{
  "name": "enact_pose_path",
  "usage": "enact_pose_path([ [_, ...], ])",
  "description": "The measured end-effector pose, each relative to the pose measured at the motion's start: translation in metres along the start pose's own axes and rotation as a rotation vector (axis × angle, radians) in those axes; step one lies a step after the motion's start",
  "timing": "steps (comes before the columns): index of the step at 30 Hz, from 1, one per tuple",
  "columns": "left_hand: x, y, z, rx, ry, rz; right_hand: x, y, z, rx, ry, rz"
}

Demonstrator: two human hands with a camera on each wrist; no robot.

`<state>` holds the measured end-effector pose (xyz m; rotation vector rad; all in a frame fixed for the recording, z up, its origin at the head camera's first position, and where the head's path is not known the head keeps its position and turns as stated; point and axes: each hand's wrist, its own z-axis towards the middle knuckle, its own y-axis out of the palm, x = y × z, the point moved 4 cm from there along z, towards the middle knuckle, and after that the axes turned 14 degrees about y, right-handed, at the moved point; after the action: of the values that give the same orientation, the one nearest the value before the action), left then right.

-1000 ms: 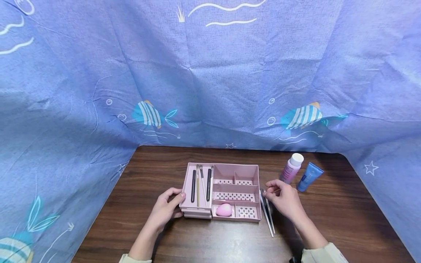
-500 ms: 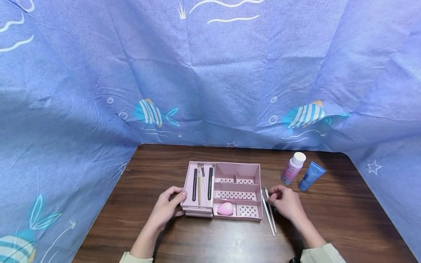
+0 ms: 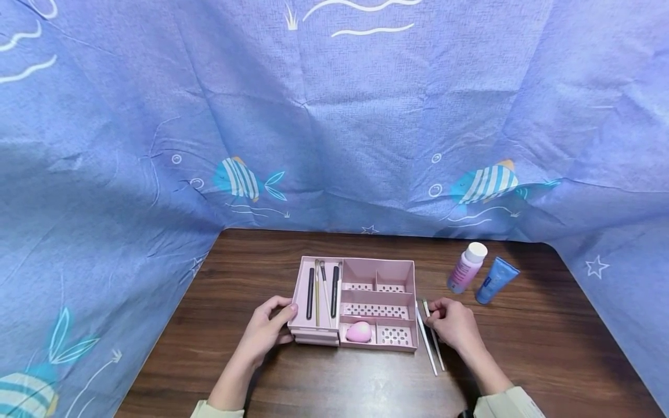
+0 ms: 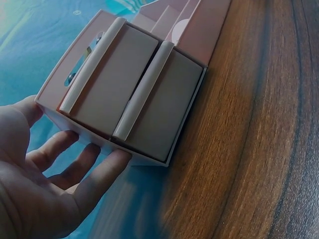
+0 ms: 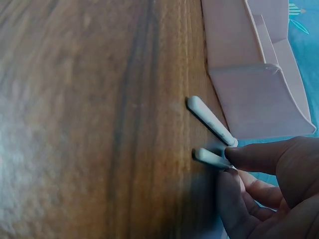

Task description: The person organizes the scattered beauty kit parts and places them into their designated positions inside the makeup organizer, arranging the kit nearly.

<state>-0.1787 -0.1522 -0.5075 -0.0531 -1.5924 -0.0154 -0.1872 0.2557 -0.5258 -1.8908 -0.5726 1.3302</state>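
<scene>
A pink makeup organizer (image 3: 381, 298) stands on the table, with two drawers (image 4: 117, 74) at its front left. My left hand (image 3: 263, 328) holds its left side, the thumb at the top edge and the fingers (image 4: 107, 172) against the side wall. Right of the organizer, my right hand (image 3: 456, 324) pinches a white-handled makeup brush (image 5: 212, 157) between thumb and forefinger, near the tabletop. Another white brush (image 3: 427, 342) lies beside it, close to the organizer's right wall. Several slim brushes and dark pencils (image 3: 310, 293) lie in the top left tray.
A pink makeup sponge (image 3: 359, 332) sits in the front compartment of the organizer. Behind my right hand stand a pink bottle (image 3: 464, 271) with a white cap and a blue tube (image 3: 495, 281). A blue fish-print cloth (image 3: 334, 133) hangs around the wooden table (image 3: 251, 249).
My right hand has come down onto the brush, and the brush's handle end has shifted slightly right, away from the other brush. My left hand stays at the organizer.
</scene>
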Motion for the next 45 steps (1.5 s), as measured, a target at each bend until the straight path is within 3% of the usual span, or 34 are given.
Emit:
enact_pose_path([
  [6,0.0,0.0,0.0,-0.006,0.0,0.0,0.001,0.001,0.0,0.004,0.015,-0.006],
  [13,0.0,0.001,0.0,-0.007,0.005,-0.006,0.002,0.002,-0.001,-0.063,0.073,0.105],
  [22,0.0,0.001,-0.001,-0.016,0.009,-0.011,0.002,-0.001,0.0,-0.103,0.1,0.163],
  [45,0.003,0.0,0.001,-0.021,0.021,0.009,-0.028,-0.025,-0.002,-0.125,0.054,0.265],
])
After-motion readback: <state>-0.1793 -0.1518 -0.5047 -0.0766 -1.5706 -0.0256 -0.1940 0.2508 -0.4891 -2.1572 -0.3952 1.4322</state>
